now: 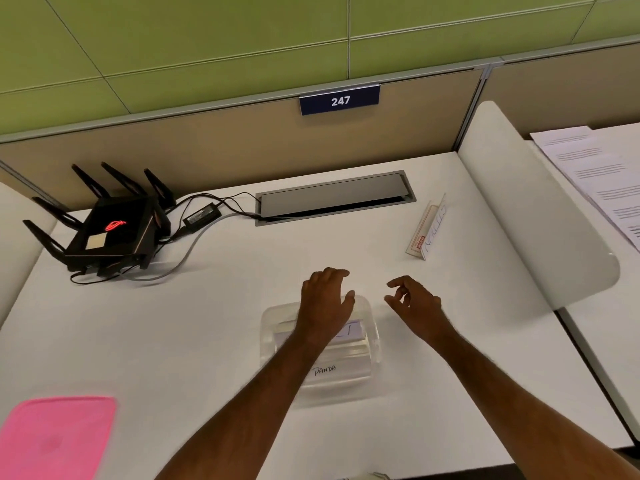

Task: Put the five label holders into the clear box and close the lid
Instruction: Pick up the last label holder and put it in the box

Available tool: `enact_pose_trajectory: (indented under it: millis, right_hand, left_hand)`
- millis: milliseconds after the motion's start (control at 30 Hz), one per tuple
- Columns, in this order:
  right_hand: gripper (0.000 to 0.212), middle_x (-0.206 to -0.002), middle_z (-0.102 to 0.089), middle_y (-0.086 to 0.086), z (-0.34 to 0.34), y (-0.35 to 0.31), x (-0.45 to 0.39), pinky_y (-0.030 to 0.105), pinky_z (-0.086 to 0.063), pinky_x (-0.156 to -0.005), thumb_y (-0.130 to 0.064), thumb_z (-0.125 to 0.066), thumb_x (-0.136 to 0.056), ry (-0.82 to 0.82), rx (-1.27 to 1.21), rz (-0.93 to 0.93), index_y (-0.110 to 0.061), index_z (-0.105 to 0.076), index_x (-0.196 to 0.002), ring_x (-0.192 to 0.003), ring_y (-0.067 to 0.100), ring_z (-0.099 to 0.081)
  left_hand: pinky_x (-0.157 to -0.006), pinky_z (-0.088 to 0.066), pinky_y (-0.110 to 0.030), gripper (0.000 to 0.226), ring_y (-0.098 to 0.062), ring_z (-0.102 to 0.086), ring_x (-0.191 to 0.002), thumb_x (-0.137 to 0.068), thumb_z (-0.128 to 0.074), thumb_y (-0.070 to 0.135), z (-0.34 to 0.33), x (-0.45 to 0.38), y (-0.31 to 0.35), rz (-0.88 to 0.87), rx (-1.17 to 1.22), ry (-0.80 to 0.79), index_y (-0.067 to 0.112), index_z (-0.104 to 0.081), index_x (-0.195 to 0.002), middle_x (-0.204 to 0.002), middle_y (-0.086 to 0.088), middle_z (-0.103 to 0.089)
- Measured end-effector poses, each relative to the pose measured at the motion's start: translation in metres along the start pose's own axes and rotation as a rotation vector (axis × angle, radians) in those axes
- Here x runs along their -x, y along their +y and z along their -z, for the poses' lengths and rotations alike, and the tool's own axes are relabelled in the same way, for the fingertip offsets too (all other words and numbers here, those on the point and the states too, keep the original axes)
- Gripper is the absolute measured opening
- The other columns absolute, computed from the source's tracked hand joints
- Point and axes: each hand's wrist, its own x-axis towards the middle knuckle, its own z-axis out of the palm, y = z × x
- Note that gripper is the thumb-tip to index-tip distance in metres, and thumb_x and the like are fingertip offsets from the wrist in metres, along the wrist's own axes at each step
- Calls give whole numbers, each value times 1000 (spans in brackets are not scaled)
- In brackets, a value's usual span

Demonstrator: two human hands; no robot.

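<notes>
The clear box [372, 341] sits near the middle of the white desk with several label holders [346, 362] stacked inside; one reads "PANDA". My left hand [325, 303] rests on the box's far rim, fingers curled over the edge. My right hand [414, 303] hovers just right of the box, fingers loosely curled, holding nothing. One more clear label holder [427, 230] stands alone on the desk at the far right. The pink lid [55, 438] lies flat at the near left corner.
A black router [110, 230] with antennas, a power adapter [202, 214] and cables sit at the far left. A grey cable hatch [332, 197] is set into the desk at the back. A white divider [540, 209] bounds the right side, with papers [595, 174] beyond it.
</notes>
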Motion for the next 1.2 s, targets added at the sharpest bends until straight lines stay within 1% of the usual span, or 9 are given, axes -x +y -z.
enact_pose_trajectory:
  millis: [167,333,600,667,733,867,933,1033,1200]
  right_hand:
    - [17,-89,-66,-11,16,15,-18,49,-43,-100,-36,-68,-93,12,-40,-72,-36,-60,-108,-81,5,-62]
    - [18,-90,-67,-11,34,31,-38,53,-45,-99,-36,-68,-93,32,-60,-137,-33,-60,-109,-85,10,-64]
    - [22,-97,-67,-7,59,59,-77,52,-49,-97,-36,-67,-93,61,-82,-218,-31,-57,-113,-91,16,-66]
    - [27,-100,-67,-3,61,65,-86,46,-54,-91,-35,-68,-93,51,-131,-252,-26,-56,-117,-94,20,-67]
    - [29,-100,-67,2,61,69,-95,38,-57,-81,-33,-69,-93,47,-193,-291,-22,-55,-116,-93,23,-68]
    - [31,-97,-72,6,52,77,-104,29,-51,-66,-32,-72,-91,56,-348,-374,-18,-55,-113,-83,22,-72]
    - [36,-92,-74,7,46,81,-106,29,-49,-64,-33,-73,-90,62,-418,-405,-17,-52,-115,-83,25,-73]
    - [45,-87,-76,9,39,81,-109,32,-52,-61,-34,-74,-90,89,-528,-441,-17,-45,-118,-83,29,-74]
    - [55,-90,-77,6,34,71,-120,26,-52,-53,-34,-74,-90,131,-686,-481,-21,-35,-127,-77,23,-75]
  left_hand:
    - [-102,-40,-37,37,-22,-53,-118,-94,-60,35,-22,-32,28,8,30,-68,20,-62,-128,-125,3,-65]
    - [-98,-42,-37,33,-21,-57,-110,-93,-63,32,-41,-58,52,44,121,-86,20,-64,-123,-115,4,-68]
    - [-99,-42,-34,34,-20,-57,-112,-94,-63,31,-69,-98,78,69,177,-163,19,-62,-125,-119,3,-67]
    - [-99,-42,-34,34,-20,-57,-112,-94,-63,31,-75,-108,82,65,179,-179,19,-62,-126,-120,3,-66]
    - [-99,-43,-35,35,-21,-57,-112,-94,-63,32,-80,-121,87,48,172,-199,20,-61,-126,-121,2,-66]
    - [-99,-47,-35,36,-22,-58,-113,-94,-63,32,-88,-150,99,3,150,-232,20,-59,-128,-126,1,-64]
    - [-99,-50,-37,36,-24,-58,-113,-94,-64,33,-92,-167,105,-25,135,-240,20,-58,-127,-127,-1,-64]
    - [-98,-53,-39,37,-25,-59,-114,-94,-64,34,-98,-189,114,-57,127,-256,19,-57,-127,-129,-2,-63]
    - [-100,-52,-40,43,-28,-58,-118,-93,-65,36,-109,-220,124,-107,62,-290,18,-55,-132,-135,-4,-59]
